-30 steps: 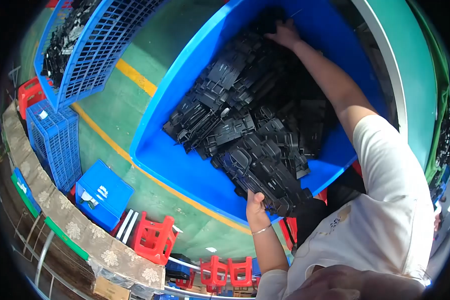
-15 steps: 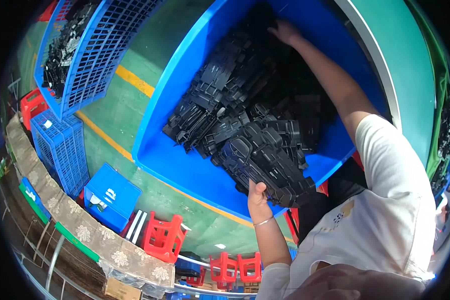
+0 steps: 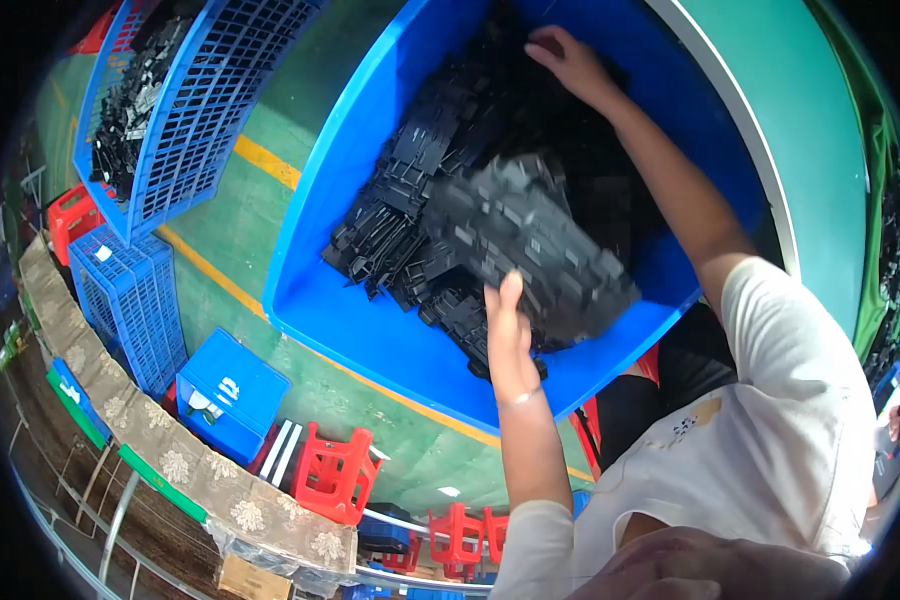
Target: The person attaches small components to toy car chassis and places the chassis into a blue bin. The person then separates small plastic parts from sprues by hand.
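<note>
Against my left hand [image 3: 510,345], with the thumb up along the near side, is a dark, blocky moulded plastic part [image 3: 535,245], tilted and blurred by motion. I cannot tell whether it is one piece or several stacked together. Beneath and beyond it, many similar black plastic parts [image 3: 420,150] lie piled in a large blue bin [image 3: 345,335]. Toward the far end of the bin, my right hand [image 3: 573,68] hovers over the dark heap, fingers apart and slightly curved, with nothing visible in it.
A blue lattice crate [image 3: 185,130] holding black parts stands at the upper left. Another blue crate [image 3: 130,300] and a blue box [image 3: 232,390] stand below it. Red stools [image 3: 332,472] are at the bottom. A green surface with a pale edge [image 3: 770,120] borders the bin's right side.
My left hand has raised the blocky part up and away from the bin's near edge, uncovering parts beneath. My right hand has drawn back slightly from the dark heap, its fingers now more visible.
</note>
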Motion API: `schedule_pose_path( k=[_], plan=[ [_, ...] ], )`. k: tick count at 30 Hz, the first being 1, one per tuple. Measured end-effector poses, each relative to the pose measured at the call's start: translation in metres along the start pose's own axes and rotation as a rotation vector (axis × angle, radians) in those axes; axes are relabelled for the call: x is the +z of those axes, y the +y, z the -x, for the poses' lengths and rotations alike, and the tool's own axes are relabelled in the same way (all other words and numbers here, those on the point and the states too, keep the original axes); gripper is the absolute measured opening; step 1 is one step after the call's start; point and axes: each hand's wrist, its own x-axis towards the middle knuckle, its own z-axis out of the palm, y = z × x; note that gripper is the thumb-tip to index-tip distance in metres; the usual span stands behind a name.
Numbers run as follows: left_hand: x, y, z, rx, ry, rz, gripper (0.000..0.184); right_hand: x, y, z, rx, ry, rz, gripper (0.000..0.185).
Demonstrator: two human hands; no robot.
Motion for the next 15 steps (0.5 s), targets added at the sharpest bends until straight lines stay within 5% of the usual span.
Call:
schedule_pose_path(
  k=[2,4,8,13,15],
  plan=[
    [0.024,0.008,-0.034,0.031,-0.089,-0.078,0.055,-0.033,-0.039,0.043,0.438,-0.291,-0.596,0.041],
    [0.053,0.015,-0.07,0.023,-0.214,-0.112,0.056,-0.056,-0.03,0.066,0.497,-0.304,-0.858,0.042],
    [0.108,0.008,-0.169,0.025,-0.352,-0.107,0.066,-0.093,-0.031,0.09,0.337,0.124,-0.538,0.048],
    [0.15,-0.008,-0.209,0.402,0.095,-0.547,0.071,-0.084,-0.021,0.093,0.446,0.179,0.217,0.068],
    [0.159,-0.016,-0.201,0.52,0.178,-0.8,0.068,-0.063,0.004,0.08,0.443,0.207,0.095,0.075]
  ],
)
